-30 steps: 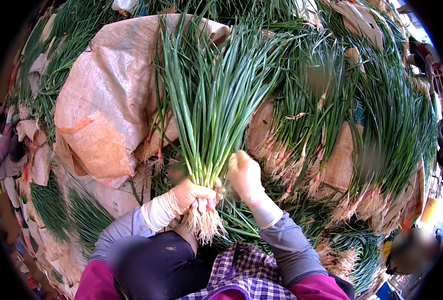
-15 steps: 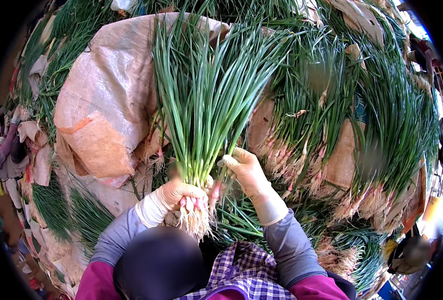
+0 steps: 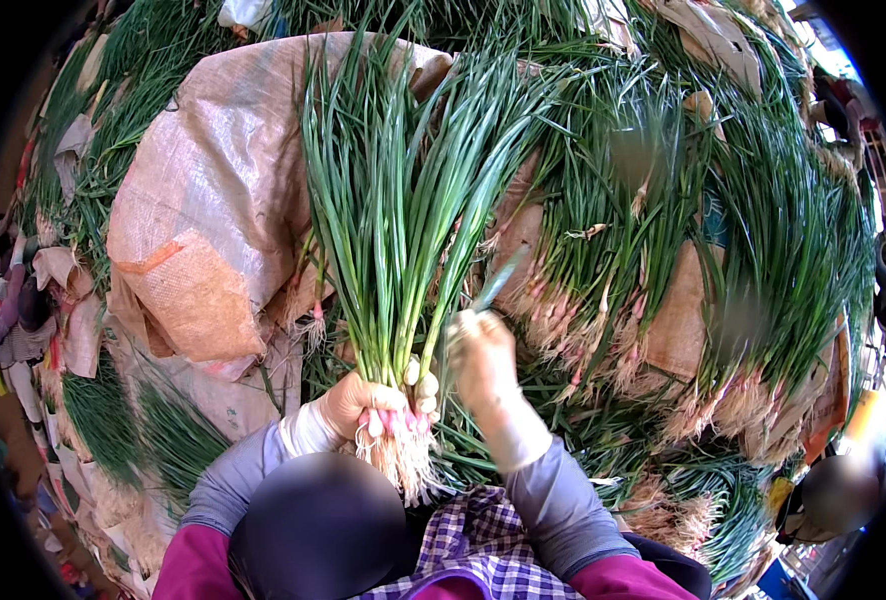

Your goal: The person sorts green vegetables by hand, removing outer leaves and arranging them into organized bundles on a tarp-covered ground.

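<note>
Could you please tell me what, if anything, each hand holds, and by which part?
Left hand: green onion bunch, just above its bulbs. Right hand: too blurred to tell.

Left hand clenches; blurred right hand seems curled.

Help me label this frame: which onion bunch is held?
The middle bunch, in the left grip just above its pinkish bulbs; the bunches to its right lie unheld.

Long-leaved green onions, pale roots attached, lie heaped around a hand-held bunch at what appears to be a produce-sorting site, with woven sacks spread among the piles and another person's purple sleeve at far left.
</note>
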